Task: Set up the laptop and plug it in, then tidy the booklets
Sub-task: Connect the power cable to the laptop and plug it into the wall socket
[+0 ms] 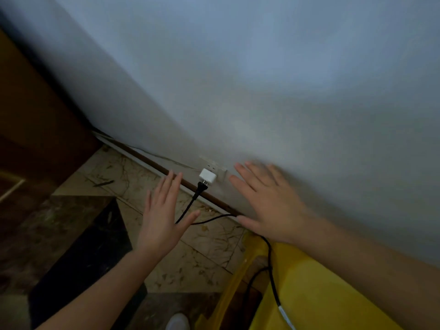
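The black power cable [271,263] ends in a black two-pin plug [199,186] that sits in the underside of a small white cube adapter [207,175], which is mounted on a pale wall socket plate [215,168] low on the wall, far from the camera and near the middle of the scene. Neither hand holds it. The left hand [164,215] is spread flat with straight fingers, just left of the plug and gripping nothing; the cable passes behind its thumb, and I cannot tell whether they touch. The right hand [269,203], somewhat blurred, is likewise flat with its fingers splayed, just right of the socket and in front of the grey-white painted wall [262,79]; whether the palm presses the wall cannot be told. From the plug the cable drops to the left, curves back right between the two hands, passes under the right thumb and runs toward the camera over a bright yellow plastic piece of furniture [321,294], where a white band [284,313] wraps it near the bottom edge. A brown skirting strip [166,172] runs along the foot of the wall just below the socket. The floor is beige veined marble tile [207,246] with a black rectangular patch [83,246] on the near left, and a small dark object [103,183] lies on the tile at the far left. Dark brown wooden furniture [35,115] fills the left edge, and a white shoe toe [177,321] shows at the near bottom.
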Demonstrator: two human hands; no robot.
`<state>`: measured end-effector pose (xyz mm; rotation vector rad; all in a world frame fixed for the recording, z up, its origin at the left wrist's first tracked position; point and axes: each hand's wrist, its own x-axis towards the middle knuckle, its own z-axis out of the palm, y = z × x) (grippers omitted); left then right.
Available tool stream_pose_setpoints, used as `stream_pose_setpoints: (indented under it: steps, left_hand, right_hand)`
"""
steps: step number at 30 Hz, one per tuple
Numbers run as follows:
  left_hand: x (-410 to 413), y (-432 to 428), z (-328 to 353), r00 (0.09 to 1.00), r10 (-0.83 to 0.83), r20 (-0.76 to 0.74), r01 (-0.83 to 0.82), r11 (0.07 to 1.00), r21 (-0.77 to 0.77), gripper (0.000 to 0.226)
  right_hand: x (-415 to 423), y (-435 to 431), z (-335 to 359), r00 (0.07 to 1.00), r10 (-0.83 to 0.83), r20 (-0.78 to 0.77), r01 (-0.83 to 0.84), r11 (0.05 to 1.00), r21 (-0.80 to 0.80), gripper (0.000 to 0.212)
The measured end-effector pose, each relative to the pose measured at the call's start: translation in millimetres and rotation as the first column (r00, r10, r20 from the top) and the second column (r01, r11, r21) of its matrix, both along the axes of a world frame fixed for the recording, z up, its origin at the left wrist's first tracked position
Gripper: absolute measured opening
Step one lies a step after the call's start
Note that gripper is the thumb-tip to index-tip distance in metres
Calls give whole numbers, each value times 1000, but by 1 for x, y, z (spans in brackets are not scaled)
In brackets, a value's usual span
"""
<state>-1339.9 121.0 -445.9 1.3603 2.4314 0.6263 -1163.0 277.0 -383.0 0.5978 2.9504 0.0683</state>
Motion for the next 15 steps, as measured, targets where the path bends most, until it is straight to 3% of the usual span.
stream_pose_setpoints:
  steps: [5,8,15]
  left_hand:
    - [26,-14,113,983,-103,-153,93,993,-71,88]
    - [46,-30,198,966,-171,-195,160,984,-75,89]
    - [96,-61,409,919,-245,-308,259,966,4,90]
  right_hand:
    - [24,-44,82,966,-255,39,256,928,-270,81]
    - [46,-73,151,935,-355,-19,332,892,-307,84]
    - [118,-118,342,905,-415,-88,377,882,-284,81]
